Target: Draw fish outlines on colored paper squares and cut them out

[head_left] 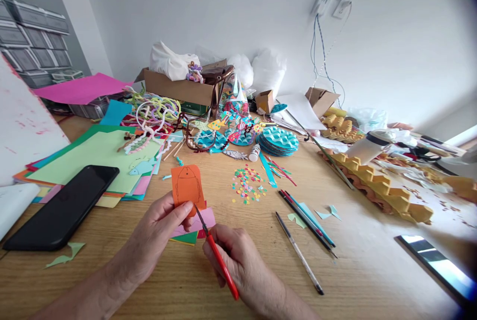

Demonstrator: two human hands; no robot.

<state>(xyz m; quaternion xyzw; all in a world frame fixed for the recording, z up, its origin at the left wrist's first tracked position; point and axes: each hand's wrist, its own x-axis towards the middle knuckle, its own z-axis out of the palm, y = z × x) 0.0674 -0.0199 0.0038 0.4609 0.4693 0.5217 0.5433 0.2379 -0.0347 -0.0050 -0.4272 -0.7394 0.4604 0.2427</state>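
Observation:
An orange paper piece with a fish outline drawn on it is pinched between the thumb and fingers of my left hand. My right hand is closed round the red handles of a pair of scissors. The blade tips meet the lower right edge of the orange paper, close to my left thumb. Under the hands lie small pink and green paper pieces. Beyond them, round confetti dots are scattered on the wooden table.
A black phone rests beside coloured sheets at left. Pens lie to the right, near a yellow egg carton and another dark device. Blue scalloped plates, paper fish and pipe cleaners stand behind.

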